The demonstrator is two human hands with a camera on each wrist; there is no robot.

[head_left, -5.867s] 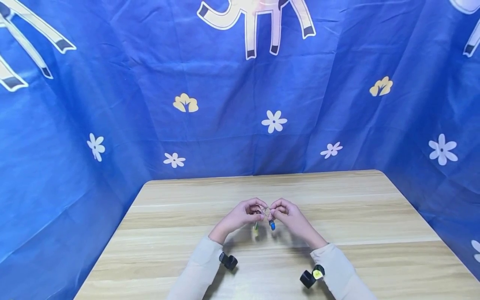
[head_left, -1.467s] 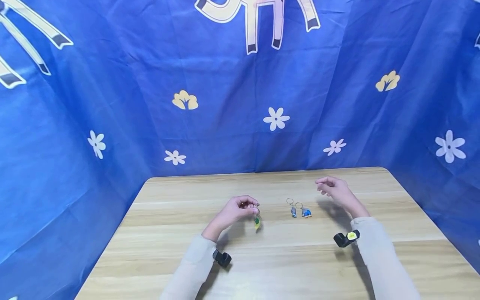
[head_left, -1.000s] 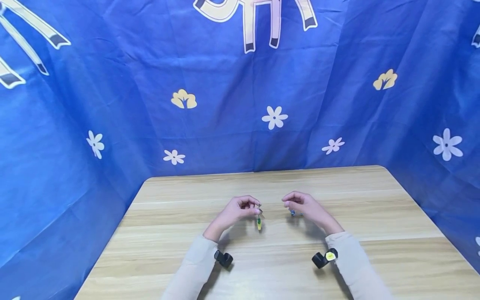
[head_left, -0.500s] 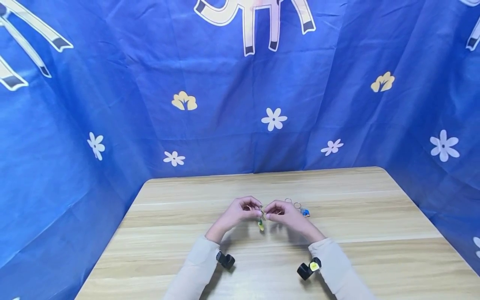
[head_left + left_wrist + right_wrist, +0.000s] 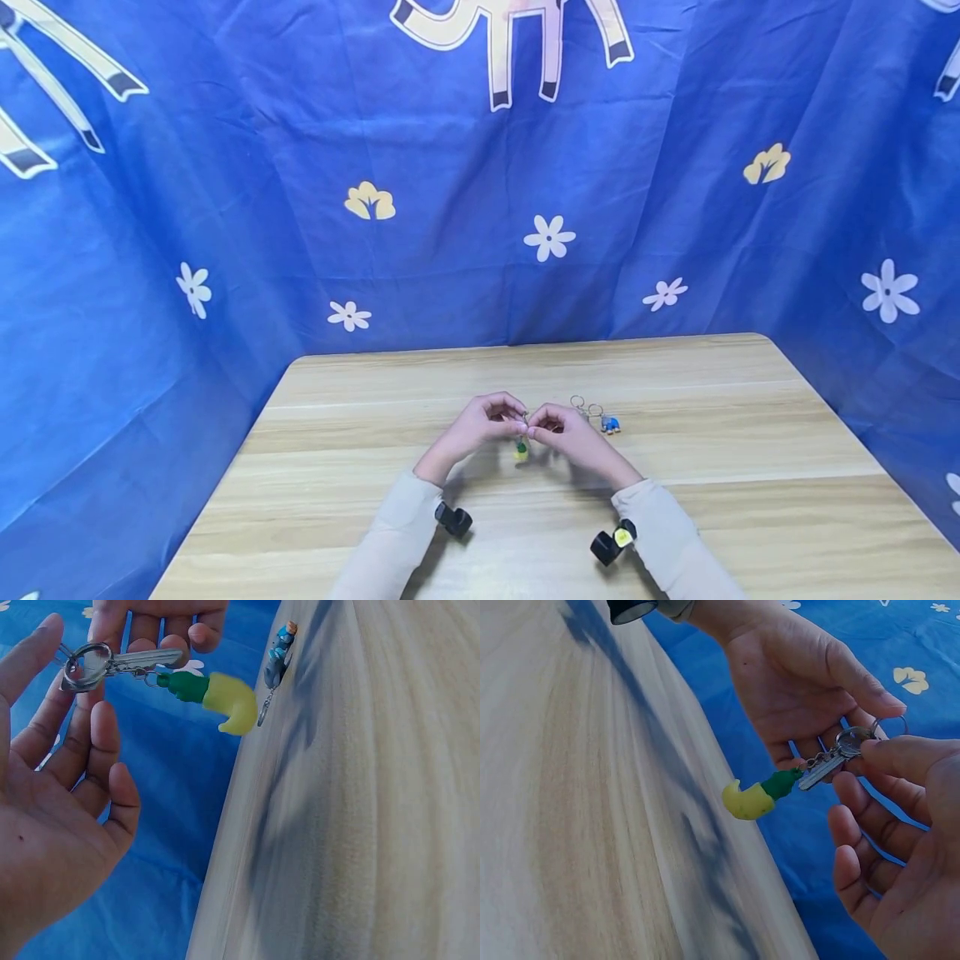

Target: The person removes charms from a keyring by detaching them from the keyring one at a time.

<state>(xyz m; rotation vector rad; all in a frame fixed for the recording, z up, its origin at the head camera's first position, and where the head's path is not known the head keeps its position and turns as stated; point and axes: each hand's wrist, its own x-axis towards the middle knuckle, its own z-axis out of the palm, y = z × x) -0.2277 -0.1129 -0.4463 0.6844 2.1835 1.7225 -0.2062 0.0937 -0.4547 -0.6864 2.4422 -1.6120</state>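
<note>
Both hands meet above the middle of the table in the head view. My left hand (image 5: 483, 425) pinches a metal split ring (image 5: 88, 667). From the ring hang a silver key (image 5: 150, 660) and a keychain charm (image 5: 232, 701), yellow and curved with a green top. My right hand (image 5: 566, 429) has its thumb and forefinger on the key's head (image 5: 859, 742), right beside the ring. The charm dangles below the fingers. To the right, a blue elephant-like charm (image 5: 611, 424) with its own ring (image 5: 595, 410) lies on the table. A second ring (image 5: 577, 402) lies beside it, its charm mostly hidden by my right hand.
A pale wooden table (image 5: 360, 483) spreads under both arms. Blue printed cloth (image 5: 450, 275) hangs along its back and sides. A black wrist camera (image 5: 453, 521) sits on the left sleeve, another camera (image 5: 611, 546) on the right.
Earlier, both hands held a blue charm together with the green-yellow one. Two charms then lay on the table at right, and my right hand has come back leftward to meet the left and pinch the key.
</note>
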